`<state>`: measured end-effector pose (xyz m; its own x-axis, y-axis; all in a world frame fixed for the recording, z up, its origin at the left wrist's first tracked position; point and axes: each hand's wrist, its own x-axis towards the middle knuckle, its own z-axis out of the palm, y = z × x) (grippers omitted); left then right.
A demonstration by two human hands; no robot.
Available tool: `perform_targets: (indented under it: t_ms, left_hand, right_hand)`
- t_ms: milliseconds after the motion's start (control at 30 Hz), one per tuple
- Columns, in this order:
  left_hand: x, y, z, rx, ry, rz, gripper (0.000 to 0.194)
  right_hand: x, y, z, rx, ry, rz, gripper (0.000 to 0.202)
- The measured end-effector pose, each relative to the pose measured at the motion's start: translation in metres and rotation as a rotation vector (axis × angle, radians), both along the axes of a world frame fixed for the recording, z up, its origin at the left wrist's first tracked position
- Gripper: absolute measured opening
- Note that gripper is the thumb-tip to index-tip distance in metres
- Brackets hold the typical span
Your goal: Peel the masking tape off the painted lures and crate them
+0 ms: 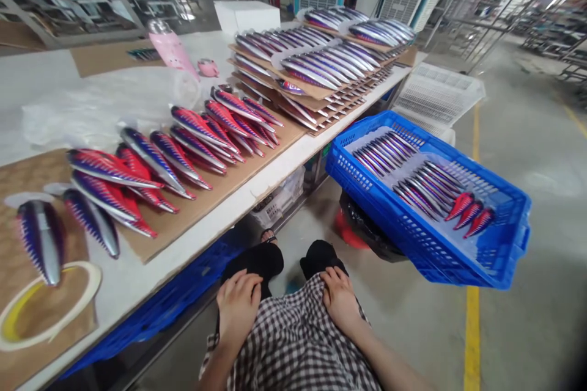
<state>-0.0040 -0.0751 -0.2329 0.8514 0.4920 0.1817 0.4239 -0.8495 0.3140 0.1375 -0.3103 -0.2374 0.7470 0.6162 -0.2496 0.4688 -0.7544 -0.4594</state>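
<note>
My left hand (238, 305) rests on my left knee, fingers lying flat and holding nothing. On the other knee lies my right hand (338, 296), also with its fingers spread over the dark cloth. A checked apron (298, 342) covers my lap between them. Left of my hands, red, purple and silver fish-shaped pieces (153, 159) lie in loose piles on cardboard (224, 195) along the table. Neither hand touches them. To the right, a blue crate (426, 256) holds rows of similar pieces (426, 189) on white sheets, with a few red ones (468, 214) at the end.
The white table (257, 189) runs diagonally past my left side. On it are stacked cardboard trays of pieces (316, 67), a pink bottle (170, 49), a white box (247, 15) and a tape ring (94, 281). A black bag (367, 229) stands below the crate.
</note>
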Motion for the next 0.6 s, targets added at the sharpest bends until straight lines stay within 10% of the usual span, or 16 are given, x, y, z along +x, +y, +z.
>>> perform_targets:
  t_ms: [367, 600]
  left_hand:
    - [0.009, 0.005, -0.008, -0.041, -0.054, -0.035, 0.018]
    - [0.025, 0.012, -0.014, 0.035, -0.055, -0.139, 0.020]
  right_hand:
    - [0.011, -0.012, 0.000, -0.073, -0.059, -0.105, 0.048]
    - [0.076, -0.097, 0.055, 0.115, -0.572, -0.388, 0.037]
